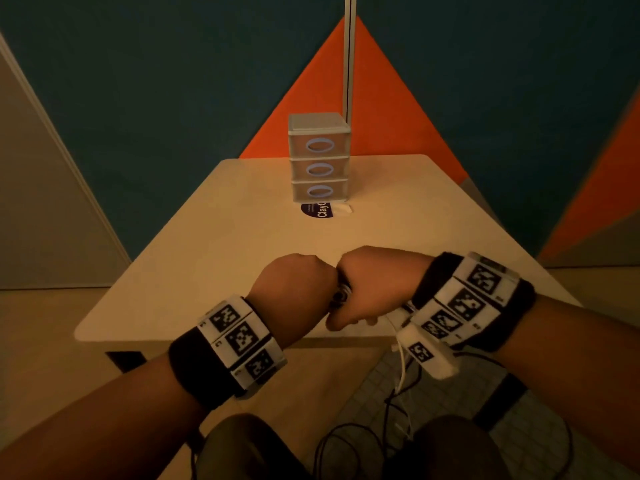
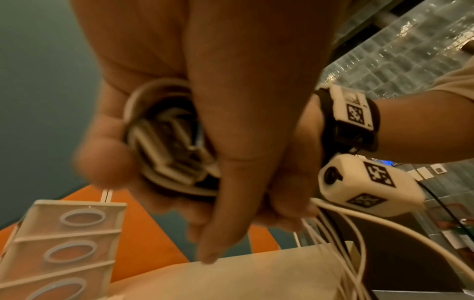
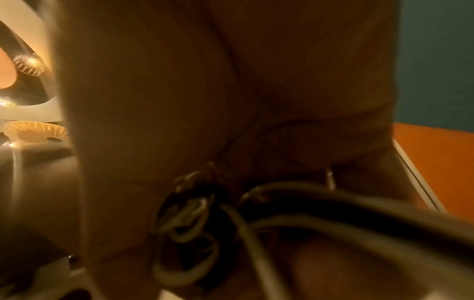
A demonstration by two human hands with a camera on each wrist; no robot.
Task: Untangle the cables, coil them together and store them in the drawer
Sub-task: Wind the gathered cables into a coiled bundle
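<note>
Both hands meet fist to fist above the near part of the table (image 1: 214,258). My left hand (image 1: 298,282) curls round a small coil of white and black cables (image 1: 341,295), whose loops (image 2: 169,146) show inside the curled fingers in the left wrist view. My right hand (image 1: 367,282) grips the same bundle from the right, and the cables (image 3: 189,219) run out under its palm. Loose white strands (image 2: 341,233) trail off the table's near edge towards the floor. The grey three-drawer unit (image 1: 319,157) stands at the table's far side with all drawers closed.
A purple round label (image 1: 320,210) lies on the table in front of the drawer unit. A white pole (image 1: 349,60) rises behind it. Black and white cable lengths (image 1: 398,393) hang below the right wrist over a grey tiled floor mat (image 1: 374,386).
</note>
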